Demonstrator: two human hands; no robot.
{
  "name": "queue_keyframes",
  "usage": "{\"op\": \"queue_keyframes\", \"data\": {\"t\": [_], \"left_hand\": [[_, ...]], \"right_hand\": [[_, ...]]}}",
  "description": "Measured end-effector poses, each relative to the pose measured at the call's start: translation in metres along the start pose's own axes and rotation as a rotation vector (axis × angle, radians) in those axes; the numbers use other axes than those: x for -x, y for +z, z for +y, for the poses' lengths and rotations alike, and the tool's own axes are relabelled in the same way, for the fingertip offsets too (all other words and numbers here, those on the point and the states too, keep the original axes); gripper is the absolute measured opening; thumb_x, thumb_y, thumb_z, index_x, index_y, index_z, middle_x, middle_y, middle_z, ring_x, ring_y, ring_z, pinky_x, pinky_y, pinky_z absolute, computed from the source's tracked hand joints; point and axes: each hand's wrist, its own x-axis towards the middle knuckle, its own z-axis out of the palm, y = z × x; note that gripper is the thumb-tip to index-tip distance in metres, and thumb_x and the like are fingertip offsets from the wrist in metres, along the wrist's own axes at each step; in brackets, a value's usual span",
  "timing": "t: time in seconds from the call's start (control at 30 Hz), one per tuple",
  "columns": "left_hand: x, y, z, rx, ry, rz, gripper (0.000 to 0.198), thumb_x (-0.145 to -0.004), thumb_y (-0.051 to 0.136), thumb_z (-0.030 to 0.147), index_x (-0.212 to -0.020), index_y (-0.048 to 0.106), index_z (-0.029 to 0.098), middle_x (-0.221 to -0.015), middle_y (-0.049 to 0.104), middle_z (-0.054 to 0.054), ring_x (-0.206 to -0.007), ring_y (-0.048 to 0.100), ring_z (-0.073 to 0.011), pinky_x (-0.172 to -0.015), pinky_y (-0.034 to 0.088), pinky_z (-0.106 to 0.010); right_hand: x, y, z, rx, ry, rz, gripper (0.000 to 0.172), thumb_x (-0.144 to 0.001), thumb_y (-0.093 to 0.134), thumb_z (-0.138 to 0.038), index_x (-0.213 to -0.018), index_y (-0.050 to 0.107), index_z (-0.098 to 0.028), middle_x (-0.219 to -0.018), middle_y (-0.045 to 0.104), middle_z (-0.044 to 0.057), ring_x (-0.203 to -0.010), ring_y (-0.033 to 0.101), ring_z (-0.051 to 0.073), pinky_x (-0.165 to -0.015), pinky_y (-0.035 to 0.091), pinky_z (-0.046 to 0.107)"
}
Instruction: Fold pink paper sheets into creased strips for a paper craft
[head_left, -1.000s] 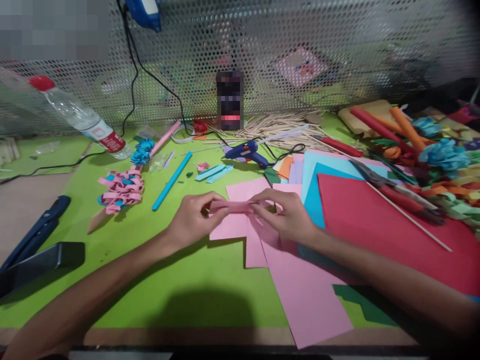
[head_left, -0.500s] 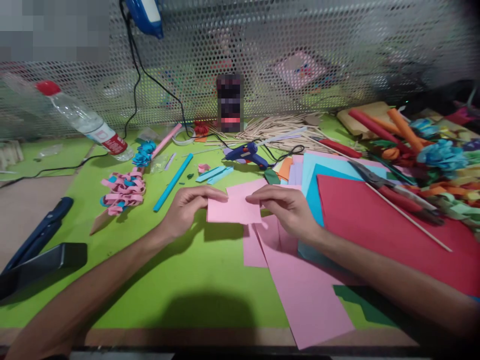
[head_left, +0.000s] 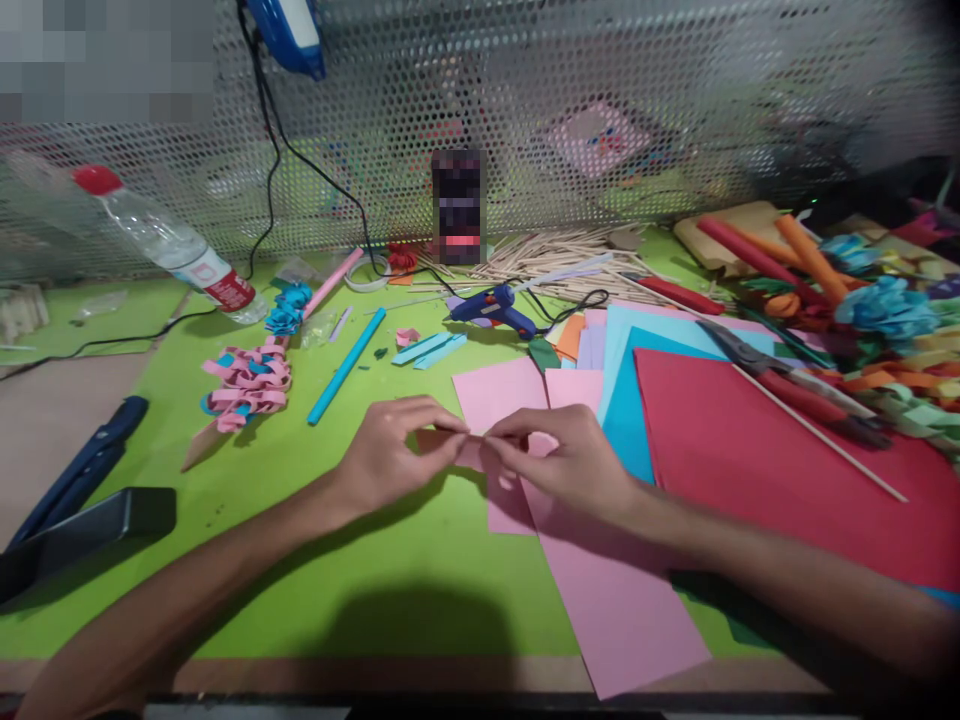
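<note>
- One dark blue tool (head_left: 75,465) at far left, beside one black box (head_left: 139,515).
- One bottle (head_left: 184,255), red cap, behind them.
- One pink-and-blue paper chain piece (head_left: 251,385); one blue paper roll (head_left: 346,367) to its right, slanting.
- Left hand (head_left: 397,450): thumb and forefinger pinched together on the left part of one pink piece of paper (head_left: 471,455).
- Pink piece: between the hands, above the table's near middle; long axis left to right, ends toward either hand. Now a narrow band; half a second ago a broad, flat rectangle. Both hands now sit slightly nearer the person, fingertips closer together.
- One glue gun (head_left: 491,308) behind, nozzle leftward.
- Right hand (head_left: 562,455): thumb and fingers closed on the piece's right part, near the left fingertips.
- Pink sheets (head_left: 615,620) below right hand: at least three, overlapping.
- Red paper (head_left: 750,480) farther right, one thin stick (head_left: 821,433) across it.
</note>
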Motion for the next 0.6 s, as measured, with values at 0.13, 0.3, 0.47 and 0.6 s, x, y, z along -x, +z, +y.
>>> {"op": "queue_keyframes", "data": {"t": [0.13, 0.3, 0.47, 0.6], "left_hand": [[0.008, 0.008, 0.011, -0.103, 0.214, 0.046, 0.005, -0.084, 0.068, 0.018, -0.086, 0.073, 0.018, -0.079, 0.074, -0.002, -0.069, 0.067, -0.0146, -0.067, 0.053, -0.028], [0.006, 0.002, 0.012, -0.109, 0.188, 0.049, 0.004, -0.082, 0.068, 0.015, -0.082, 0.072, 0.017, -0.074, 0.073, -0.001, -0.063, 0.064, -0.0123, -0.06, 0.052, -0.024], [-0.006, -0.012, -0.012, -0.156, 0.108, 0.06, 0.007, -0.083, 0.066, 0.018, -0.083, 0.074, 0.017, -0.08, 0.074, -0.002, -0.067, 0.066, -0.0127, -0.065, 0.054, -0.024], [-0.014, -0.024, -0.034, -0.25, 0.003, 0.074, 0.01, -0.083, 0.066, 0.022, -0.085, 0.075, 0.018, -0.082, 0.075, -0.002, -0.069, 0.068, -0.0144, -0.067, 0.056, -0.027]], "right_hand": [[0.014, 0.006, -0.007, 0.137, -0.223, 0.001, 0.016, -0.092, 0.063, -0.028, -0.085, 0.073, -0.018, -0.066, 0.069, 0.0, -0.054, 0.058, 0.01, -0.052, 0.041, 0.023], [0.015, 0.006, -0.008, 0.153, -0.282, 0.05, 0.013, -0.092, 0.063, -0.024, -0.086, 0.072, -0.016, -0.066, 0.068, 0.0, -0.054, 0.057, 0.01, -0.053, 0.04, 0.023], [0.007, -0.001, -0.011, 0.122, -0.187, 0.094, 0.018, -0.092, 0.062, -0.024, -0.077, 0.07, -0.018, -0.066, 0.07, -0.001, -0.054, 0.06, 0.009, -0.052, 0.041, 0.022], [0.003, -0.004, -0.009, 0.105, -0.062, 0.121, 0.013, -0.085, 0.064, -0.017, -0.073, 0.069, -0.02, -0.067, 0.071, -0.004, -0.057, 0.064, 0.01, -0.054, 0.045, 0.021]]}}
